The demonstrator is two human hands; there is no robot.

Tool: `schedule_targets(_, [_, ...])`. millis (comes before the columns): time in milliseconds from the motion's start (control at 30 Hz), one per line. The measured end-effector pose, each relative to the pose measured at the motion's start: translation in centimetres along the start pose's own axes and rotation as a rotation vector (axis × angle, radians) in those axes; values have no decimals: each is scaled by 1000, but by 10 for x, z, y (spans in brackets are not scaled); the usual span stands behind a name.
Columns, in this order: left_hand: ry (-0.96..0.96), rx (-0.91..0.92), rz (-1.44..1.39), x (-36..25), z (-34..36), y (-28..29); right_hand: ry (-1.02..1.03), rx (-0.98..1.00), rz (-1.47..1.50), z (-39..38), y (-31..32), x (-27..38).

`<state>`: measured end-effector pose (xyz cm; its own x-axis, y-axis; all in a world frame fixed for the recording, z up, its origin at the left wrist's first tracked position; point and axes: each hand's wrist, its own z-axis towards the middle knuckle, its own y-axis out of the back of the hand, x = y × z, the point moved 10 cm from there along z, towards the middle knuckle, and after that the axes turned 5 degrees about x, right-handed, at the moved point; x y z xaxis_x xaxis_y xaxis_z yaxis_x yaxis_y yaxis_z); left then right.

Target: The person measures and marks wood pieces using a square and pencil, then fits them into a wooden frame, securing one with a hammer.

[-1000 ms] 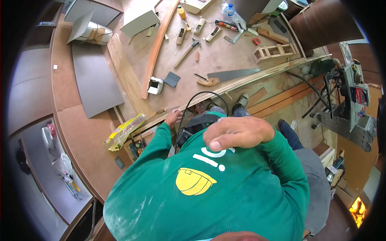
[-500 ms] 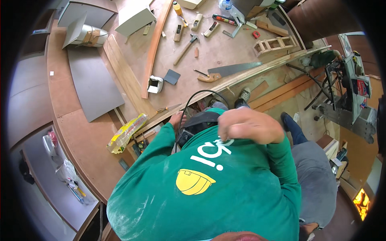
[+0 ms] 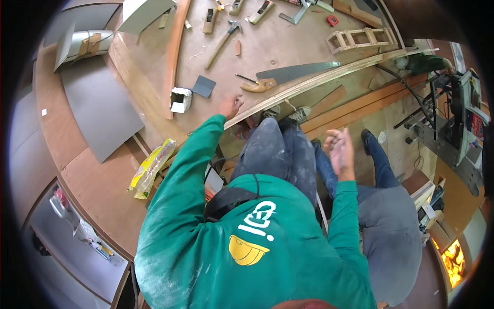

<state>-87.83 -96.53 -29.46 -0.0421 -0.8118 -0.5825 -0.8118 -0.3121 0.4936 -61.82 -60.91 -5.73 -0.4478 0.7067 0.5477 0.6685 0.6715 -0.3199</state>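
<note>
My left hand (image 3: pixel 231 107) is at the front edge of the plywood bench (image 3: pixel 278 46), fingers bent and apart, with nothing visible in them. Just beyond it lie a handsaw (image 3: pixel 298 72) with a wooden handle, a pencil (image 3: pixel 246 78), a dark flat square piece (image 3: pixel 204 86) and a white-wrapped box (image 3: pixel 180 99). My right hand (image 3: pixel 339 152) hangs right of my thighs, palm turned up, fingers loosely bent, holding nothing visible. Farther back are a hammer (image 3: pixel 223 45), wooden hand planes (image 3: pixel 209 21) and a red tape measure (image 3: pixel 332 20).
Long boards (image 3: pixel 171 69), a small wooden frame (image 3: pixel 360 39) and a yellow plastic package (image 3: pixel 152 167) lie around me. Another person's jean-clad leg (image 3: pixel 378 162) is at my right, beside a metal machine stand (image 3: pixel 458 154). A grey sheet (image 3: pixel 100 108) lies left.
My left hand has moved forward onto the bench edge. My right hand has dropped from my chest to beside my thigh and turned palm up, uncovering more of my legs.
</note>
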Motion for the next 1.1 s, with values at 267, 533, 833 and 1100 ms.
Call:
schedule_targets(267, [-210,-186,238,-118,120,-26,-333,-60,68,61,39,-195])
schedule_targets(533, [-117,-98,505,-139,194,-59,-337,-70,186,95,47,-223])
schedule_targets(833, [-86,261,166,-137,176,-21,-147,-61,8,171,-11,-178])
schedule_targets(1100, [-21,476,-317,-220,45,-50,7,63,221,103,-89,-147])
